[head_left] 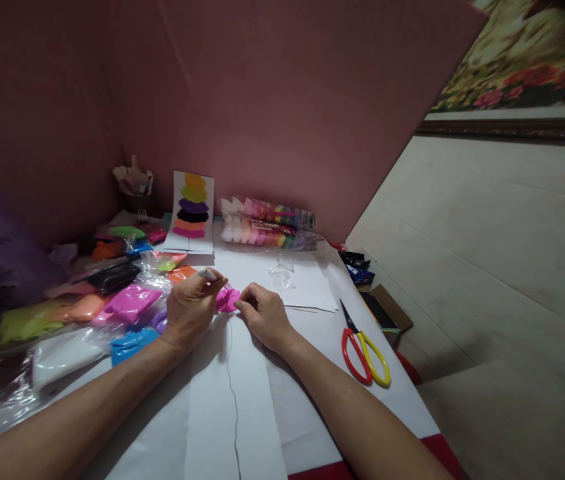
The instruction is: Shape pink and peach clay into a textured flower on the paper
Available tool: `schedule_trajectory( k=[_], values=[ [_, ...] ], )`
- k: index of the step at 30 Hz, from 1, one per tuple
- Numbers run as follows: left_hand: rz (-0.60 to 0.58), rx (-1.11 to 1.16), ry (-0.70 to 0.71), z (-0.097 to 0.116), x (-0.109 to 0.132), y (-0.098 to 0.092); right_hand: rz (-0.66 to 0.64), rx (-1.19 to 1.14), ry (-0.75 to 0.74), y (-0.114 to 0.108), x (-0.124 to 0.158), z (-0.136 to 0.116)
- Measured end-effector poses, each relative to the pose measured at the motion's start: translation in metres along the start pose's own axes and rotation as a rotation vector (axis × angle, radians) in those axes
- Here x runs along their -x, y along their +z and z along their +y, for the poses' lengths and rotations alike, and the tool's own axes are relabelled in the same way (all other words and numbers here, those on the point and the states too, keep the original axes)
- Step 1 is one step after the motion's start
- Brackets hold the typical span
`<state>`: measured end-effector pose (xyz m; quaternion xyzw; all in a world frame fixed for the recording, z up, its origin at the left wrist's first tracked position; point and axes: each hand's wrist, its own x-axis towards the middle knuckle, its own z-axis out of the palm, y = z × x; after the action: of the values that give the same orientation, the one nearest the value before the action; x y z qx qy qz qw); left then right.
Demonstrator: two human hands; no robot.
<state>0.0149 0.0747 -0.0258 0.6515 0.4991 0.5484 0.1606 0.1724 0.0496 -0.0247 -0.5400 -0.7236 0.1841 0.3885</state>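
My left hand [192, 303] is closed around a pale fork [207, 274], its tines pressed on a small ridged piece of bright pink modelling clay [227, 300]. The fork is mostly hidden by my fingers. My right hand [263, 313] pinches the clay's right edge between thumb and fingers. Beneath the clay lies a long white paper strip [257, 413], with a wavy dark line drawn down it towards me. Behind my hands, a card [176, 220] leans upright, showing stacked bands of yellow, purple, black, orange and pink.
Scissors [365, 350] with red and yellow handles lie on the right. Several bags of coloured clay [132, 303] crowd the left side. Clear packs of clay [267, 230] stand at the back, near white sheets [312, 283] and a crumpled plastic wrapper [282, 279].
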Motion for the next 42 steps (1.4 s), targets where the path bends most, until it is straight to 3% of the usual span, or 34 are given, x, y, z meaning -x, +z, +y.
schedule_trajectory(
  k=[11, 20, 29, 42],
  values=[
    [-0.027, -0.083, -0.069, 0.003, 0.000, -0.003, 0.005, -0.009, -0.017, 0.000, 0.001, 0.002],
    [-0.018, -0.142, -0.016, 0.007, 0.001, -0.005, 0.005, -0.008, -0.008, 0.000, 0.001, 0.001],
    [0.050, -0.110, 0.035, 0.009, 0.000, -0.004, 0.002, -0.008, 0.002, -0.001, 0.001, 0.000],
    [0.053, -0.077, -0.027, 0.005, -0.002, -0.006, 0.012, 0.002, -0.009, 0.001, 0.001, 0.000]
  ],
)
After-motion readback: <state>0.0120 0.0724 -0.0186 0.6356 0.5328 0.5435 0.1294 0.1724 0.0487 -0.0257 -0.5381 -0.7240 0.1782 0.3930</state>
